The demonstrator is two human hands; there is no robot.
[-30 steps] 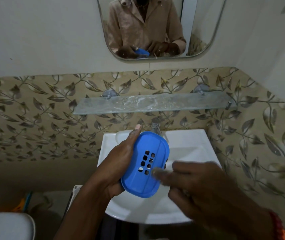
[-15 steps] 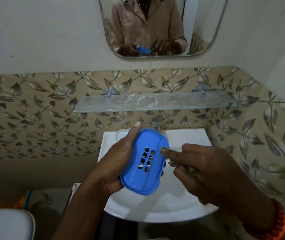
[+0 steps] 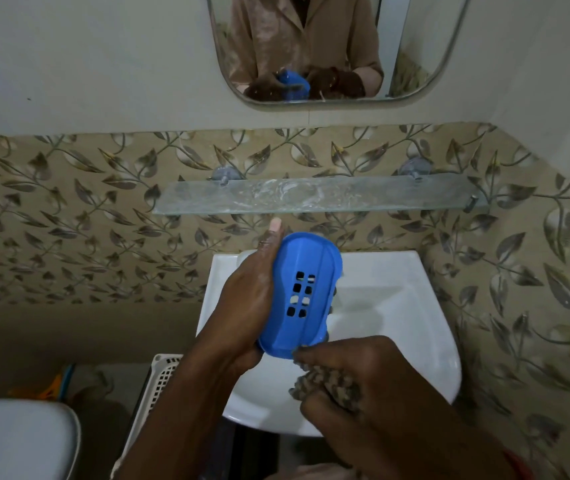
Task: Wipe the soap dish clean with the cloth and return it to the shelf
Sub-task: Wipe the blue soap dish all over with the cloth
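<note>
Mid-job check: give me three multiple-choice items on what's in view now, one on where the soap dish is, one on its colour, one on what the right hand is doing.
1. Where is the soap dish?
A. on the glass shelf
B. held over the sink
C. in the white basket

2. What colour is the dish?
A. blue
B. white
C. green

3. What is the right hand doing?
A. hanging idle
B. pressing the mirror
C. gripping the cloth

Key: 1 B, the left hand holds it above the basin; 2 A, plainly blue; 3 C, fingers curl round the bunched cloth at the dish's near end.
</note>
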